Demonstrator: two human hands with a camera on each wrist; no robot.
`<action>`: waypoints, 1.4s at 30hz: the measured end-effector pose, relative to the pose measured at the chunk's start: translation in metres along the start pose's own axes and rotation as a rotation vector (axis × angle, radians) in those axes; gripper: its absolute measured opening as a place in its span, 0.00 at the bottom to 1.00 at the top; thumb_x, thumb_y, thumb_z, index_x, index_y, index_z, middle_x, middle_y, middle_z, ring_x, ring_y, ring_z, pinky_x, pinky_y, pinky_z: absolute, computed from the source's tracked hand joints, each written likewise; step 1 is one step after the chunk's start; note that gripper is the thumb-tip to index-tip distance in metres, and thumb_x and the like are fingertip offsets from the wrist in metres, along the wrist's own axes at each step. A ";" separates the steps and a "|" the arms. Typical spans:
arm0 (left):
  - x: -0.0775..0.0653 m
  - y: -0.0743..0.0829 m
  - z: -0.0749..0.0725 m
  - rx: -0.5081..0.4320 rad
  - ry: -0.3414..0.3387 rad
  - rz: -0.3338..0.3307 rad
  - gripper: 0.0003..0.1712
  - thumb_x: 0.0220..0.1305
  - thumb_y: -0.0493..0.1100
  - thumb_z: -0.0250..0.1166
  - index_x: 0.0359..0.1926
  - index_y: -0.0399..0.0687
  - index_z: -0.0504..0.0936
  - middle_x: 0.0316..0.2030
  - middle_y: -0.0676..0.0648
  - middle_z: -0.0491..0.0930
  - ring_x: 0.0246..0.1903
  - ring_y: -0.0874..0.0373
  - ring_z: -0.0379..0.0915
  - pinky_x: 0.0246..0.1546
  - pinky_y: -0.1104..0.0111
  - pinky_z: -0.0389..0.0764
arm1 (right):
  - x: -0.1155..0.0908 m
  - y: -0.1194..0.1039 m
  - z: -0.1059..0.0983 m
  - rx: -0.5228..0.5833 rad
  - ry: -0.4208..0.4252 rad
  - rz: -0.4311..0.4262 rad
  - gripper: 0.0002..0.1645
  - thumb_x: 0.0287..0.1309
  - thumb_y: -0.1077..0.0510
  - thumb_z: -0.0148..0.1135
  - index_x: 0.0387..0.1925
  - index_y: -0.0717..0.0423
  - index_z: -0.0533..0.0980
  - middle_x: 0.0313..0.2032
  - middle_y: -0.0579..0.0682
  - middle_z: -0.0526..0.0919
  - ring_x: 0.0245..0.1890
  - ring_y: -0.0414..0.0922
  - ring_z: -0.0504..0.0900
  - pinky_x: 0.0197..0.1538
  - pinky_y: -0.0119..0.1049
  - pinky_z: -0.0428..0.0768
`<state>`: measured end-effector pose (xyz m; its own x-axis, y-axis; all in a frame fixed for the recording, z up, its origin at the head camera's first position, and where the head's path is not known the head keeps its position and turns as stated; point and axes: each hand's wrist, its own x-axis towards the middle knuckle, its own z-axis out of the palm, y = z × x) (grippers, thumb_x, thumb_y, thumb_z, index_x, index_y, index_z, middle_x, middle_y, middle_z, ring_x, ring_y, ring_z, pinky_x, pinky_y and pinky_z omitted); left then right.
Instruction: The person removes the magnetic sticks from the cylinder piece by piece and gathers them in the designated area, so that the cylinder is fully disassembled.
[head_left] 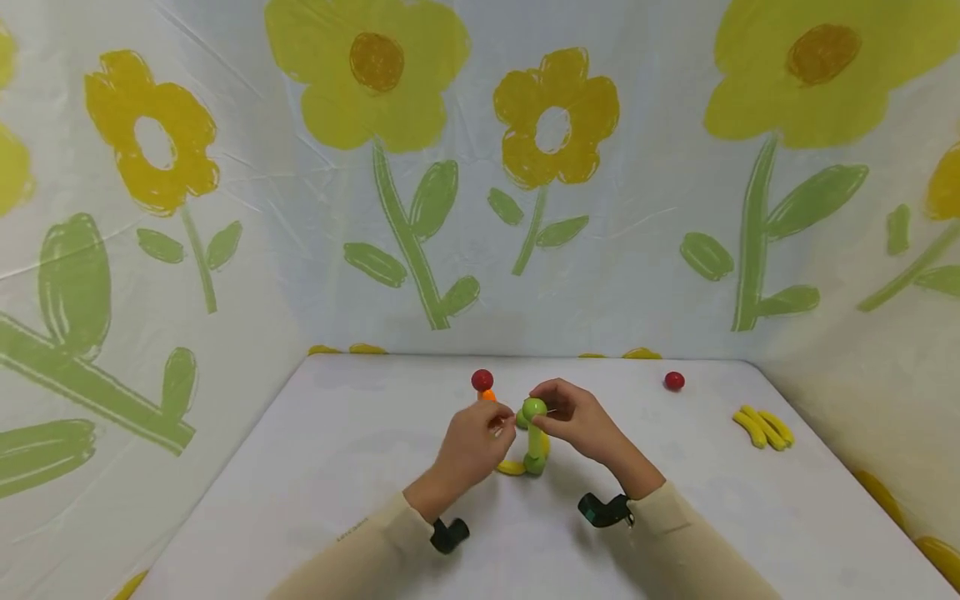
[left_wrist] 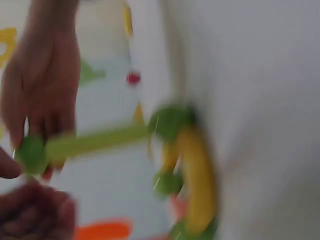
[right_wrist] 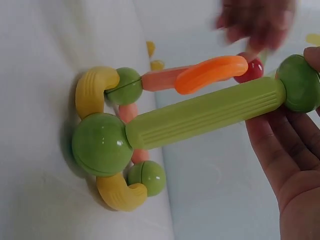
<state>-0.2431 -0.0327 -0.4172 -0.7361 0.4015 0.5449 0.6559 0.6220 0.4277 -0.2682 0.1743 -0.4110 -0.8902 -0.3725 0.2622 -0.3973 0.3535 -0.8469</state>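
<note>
My right hand [head_left: 583,423] pinches a green ball [right_wrist: 298,84] at the top of a light green ribbed rod [right_wrist: 207,112]. The rod rises from another green ball [right_wrist: 101,144] low in a toy frame of balls and rods. Yellow curved rods [right_wrist: 119,194] join the lower balls. Behind stand a pink rod [right_wrist: 162,79], an orange curved piece [right_wrist: 212,74] and a red ball [head_left: 482,380]. My left hand [head_left: 472,442] is just left of the held ball, fingers loosely bent with nothing visible in them; it is blurred in both wrist views.
Several yellow curved rods [head_left: 763,427] lie together on the right of the white table [head_left: 360,433]. A loose red ball [head_left: 674,381] sits at the back right. Flower-printed cloth [head_left: 637,250] hangs behind and along both sides.
</note>
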 end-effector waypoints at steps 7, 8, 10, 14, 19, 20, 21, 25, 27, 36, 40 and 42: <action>-0.010 0.008 0.052 -0.340 -0.112 -0.398 0.21 0.67 0.47 0.61 0.58 0.45 0.76 0.52 0.48 0.81 0.51 0.54 0.78 0.52 0.61 0.81 | -0.006 -0.009 -0.006 -0.045 -0.035 -0.027 0.22 0.61 0.59 0.64 0.57 0.53 0.76 0.54 0.54 0.81 0.51 0.49 0.80 0.56 0.41 0.80; -0.009 0.006 0.055 -0.343 -0.096 -0.389 0.17 0.67 0.45 0.61 0.55 0.46 0.78 0.50 0.49 0.82 0.49 0.55 0.79 0.52 0.61 0.81 | -0.007 -0.014 -0.006 -0.047 -0.045 -0.029 0.22 0.61 0.59 0.64 0.57 0.54 0.76 0.53 0.54 0.81 0.50 0.50 0.81 0.56 0.40 0.80; -0.008 0.003 0.059 -0.356 -0.069 -0.369 0.14 0.67 0.43 0.61 0.51 0.47 0.80 0.46 0.51 0.83 0.45 0.58 0.79 0.50 0.64 0.81 | -0.011 -0.023 -0.007 -0.068 -0.048 -0.035 0.21 0.61 0.59 0.64 0.55 0.56 0.77 0.52 0.54 0.82 0.49 0.49 0.81 0.55 0.39 0.81; -0.006 -0.002 0.060 -0.409 -0.060 -0.327 0.13 0.67 0.41 0.62 0.50 0.46 0.81 0.45 0.51 0.83 0.44 0.61 0.79 0.49 0.67 0.81 | -0.014 -0.035 -0.010 -0.088 -0.016 -0.082 0.19 0.58 0.61 0.67 0.51 0.58 0.78 0.47 0.55 0.83 0.46 0.49 0.83 0.53 0.44 0.81; -0.004 -0.003 0.058 -0.402 -0.076 -0.331 0.14 0.67 0.42 0.62 0.51 0.44 0.80 0.46 0.48 0.83 0.46 0.59 0.80 0.49 0.68 0.81 | -0.007 -0.015 -0.015 -0.048 0.097 -0.113 0.21 0.56 0.60 0.69 0.52 0.60 0.78 0.48 0.57 0.83 0.46 0.51 0.84 0.52 0.41 0.82; -0.004 -0.003 0.058 -0.396 -0.079 -0.338 0.14 0.67 0.42 0.63 0.51 0.44 0.80 0.46 0.48 0.83 0.46 0.59 0.80 0.49 0.68 0.82 | -0.005 -0.008 -0.020 -0.046 0.132 -0.102 0.22 0.56 0.59 0.69 0.52 0.59 0.77 0.49 0.57 0.83 0.46 0.50 0.84 0.51 0.38 0.83; -0.004 -0.003 0.058 -0.392 -0.082 -0.345 0.14 0.67 0.43 0.63 0.51 0.44 0.80 0.46 0.47 0.83 0.46 0.59 0.80 0.49 0.69 0.82 | -0.002 -0.001 -0.025 -0.037 0.170 -0.081 0.23 0.56 0.57 0.70 0.53 0.57 0.77 0.50 0.56 0.82 0.47 0.50 0.84 0.50 0.34 0.83; -0.003 -0.004 0.061 -0.381 -0.083 -0.358 0.16 0.66 0.42 0.63 0.53 0.42 0.79 0.46 0.47 0.83 0.46 0.59 0.80 0.48 0.70 0.82 | 0.004 0.020 -0.057 -0.112 0.307 -0.010 0.26 0.55 0.49 0.70 0.54 0.54 0.77 0.51 0.55 0.82 0.48 0.49 0.83 0.45 0.23 0.80; -0.004 -0.004 0.062 -0.371 -0.078 -0.356 0.16 0.66 0.42 0.63 0.52 0.42 0.79 0.46 0.47 0.83 0.46 0.59 0.80 0.47 0.70 0.82 | 0.005 0.032 -0.075 -0.172 0.368 0.021 0.27 0.55 0.48 0.70 0.54 0.54 0.77 0.52 0.54 0.81 0.50 0.51 0.83 0.43 0.19 0.78; -0.006 -0.005 0.064 -0.354 -0.087 -0.328 0.13 0.65 0.42 0.64 0.49 0.44 0.80 0.44 0.48 0.83 0.44 0.60 0.80 0.46 0.72 0.82 | -0.004 0.090 -0.150 -0.374 0.532 0.173 0.28 0.63 0.50 0.63 0.61 0.58 0.73 0.57 0.61 0.74 0.56 0.60 0.78 0.37 0.17 0.77; -0.006 -0.005 0.065 -0.357 -0.069 -0.315 0.12 0.65 0.41 0.64 0.48 0.43 0.81 0.43 0.48 0.84 0.43 0.60 0.81 0.45 0.73 0.82 | -0.007 0.105 -0.169 -0.452 0.564 0.278 0.27 0.65 0.53 0.60 0.62 0.61 0.72 0.56 0.66 0.77 0.55 0.61 0.78 0.47 0.41 0.83; -0.006 -0.006 0.065 -0.360 -0.059 -0.310 0.12 0.64 0.41 0.64 0.48 0.43 0.81 0.42 0.48 0.84 0.43 0.61 0.81 0.45 0.74 0.81 | -0.007 0.111 -0.175 -0.481 0.572 0.336 0.27 0.66 0.54 0.58 0.62 0.64 0.70 0.56 0.68 0.76 0.55 0.63 0.76 0.53 0.51 0.79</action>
<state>-0.2533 0.0050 -0.4698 -0.9076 0.2776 0.3150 0.4126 0.4501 0.7919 -0.3449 0.3664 -0.4265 -0.9033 0.2680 0.3351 -0.0252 0.7464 -0.6651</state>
